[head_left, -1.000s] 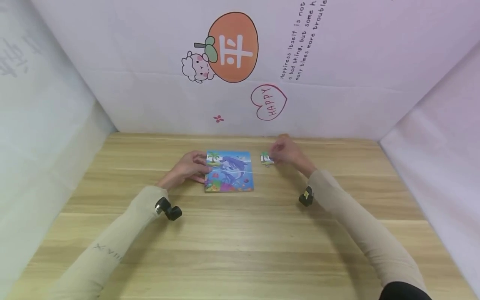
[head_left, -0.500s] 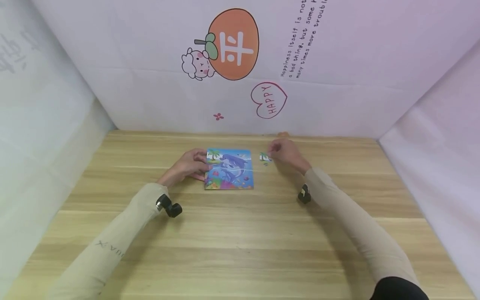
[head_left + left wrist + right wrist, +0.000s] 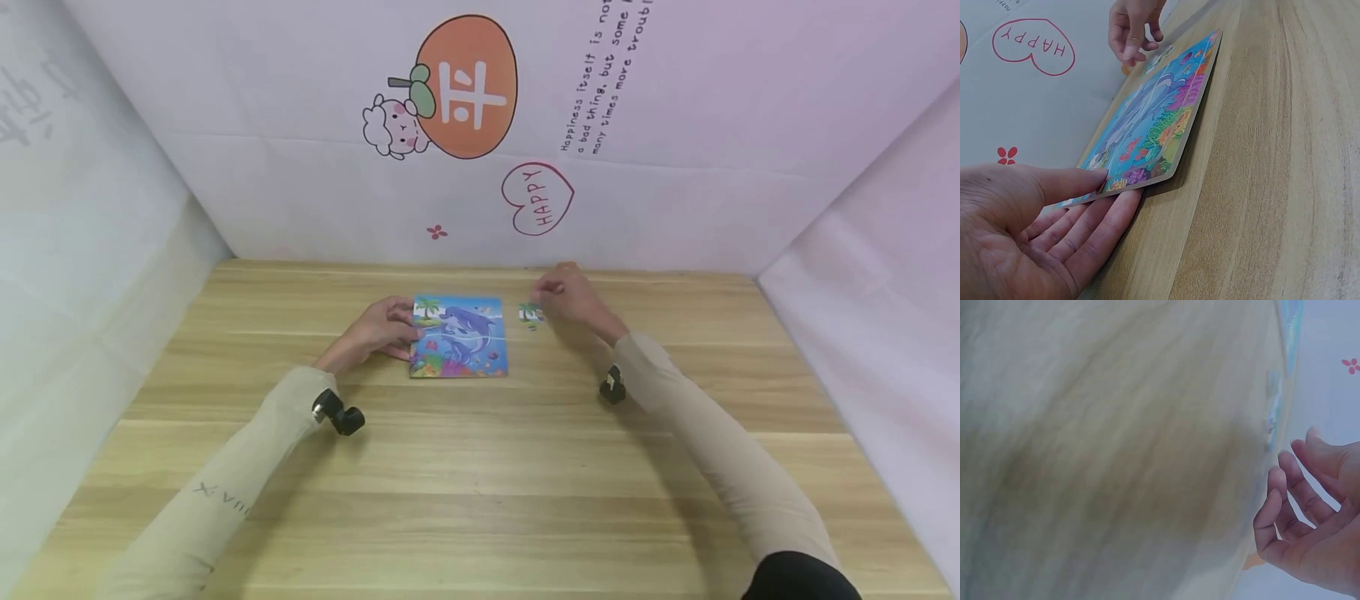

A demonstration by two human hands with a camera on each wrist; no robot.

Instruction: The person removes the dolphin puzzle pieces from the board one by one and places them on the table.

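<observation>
In the head view, my left hand point(image 3: 378, 327) holds the left edge of a square dolphin jigsaw puzzle point(image 3: 459, 354). The left wrist view shows the thumb on its printed face and the fingers beneath, with a shadow under the near edge. A small puzzle piece point(image 3: 529, 313) with a palm tree lies on the table to the right of the puzzle. My right hand point(image 3: 573, 297) is just beside and above that piece, partly overlapping it in the head view. Its fingers point(image 3: 1275, 515) are loosely bent and spread, with nothing between them in the right wrist view.
The wooden table point(image 3: 465, 483) meets a white printed backdrop point(image 3: 300, 192) just behind the puzzle. White cloth also walls off both sides. A small orange-brown object point(image 3: 567, 265) sits at the table's back edge behind the right hand.
My right hand has drawn slightly up and back from the small piece, which shows more of itself now. The left hand keeps its hold on the puzzle. The head view has tilted slightly.
</observation>
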